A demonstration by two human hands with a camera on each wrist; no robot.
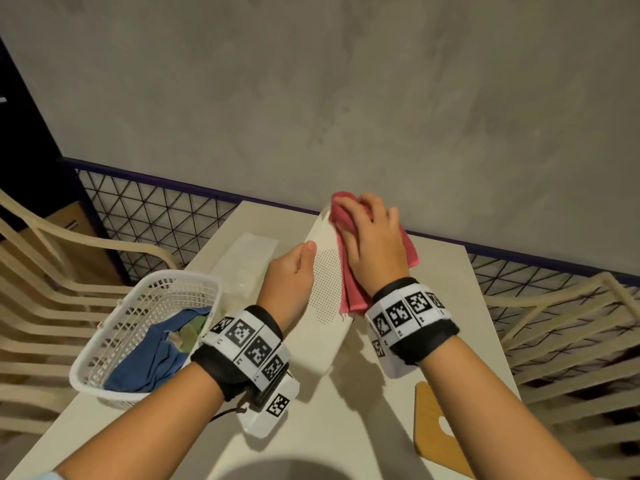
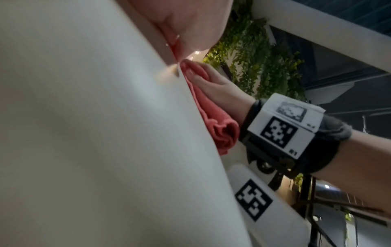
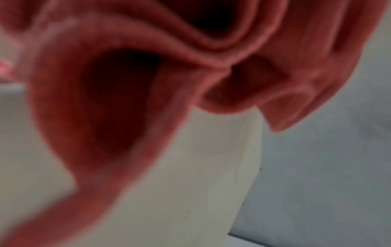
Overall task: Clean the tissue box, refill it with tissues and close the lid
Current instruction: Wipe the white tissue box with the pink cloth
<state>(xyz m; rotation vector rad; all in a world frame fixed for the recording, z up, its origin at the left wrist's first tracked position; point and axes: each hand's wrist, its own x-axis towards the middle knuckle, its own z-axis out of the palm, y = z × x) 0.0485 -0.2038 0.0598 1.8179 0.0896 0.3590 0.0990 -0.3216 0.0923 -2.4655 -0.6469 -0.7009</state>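
So I'm still on the cleaning step here. The tissue box (image 1: pixel 323 282) is tipped up off the middle of the desk (image 1: pixel 446 306), dotted side facing me, leaning toward the back edge. My left hand (image 1: pixel 289 282) holds it from the left side, thumb laid along the near face; the other fingers are behind the box, so I can't tell how far they curl. My right hand (image 1: pixel 372 237) has its fingers curled over a bunched pink cloth (image 1: pixel 349 292), pressing it flat against the upper part of the box, rest of the cloth hanging down.

Next, I reckon: finish wiping the remaining faces, put the cloth down, then grab the tissue pack (image 1: pixel 247 261) near the back left of the desk, just behind the white basket (image 1: pixel 114 341). The wooden lid (image 1: pixel 433 427) waits at the front right edge.
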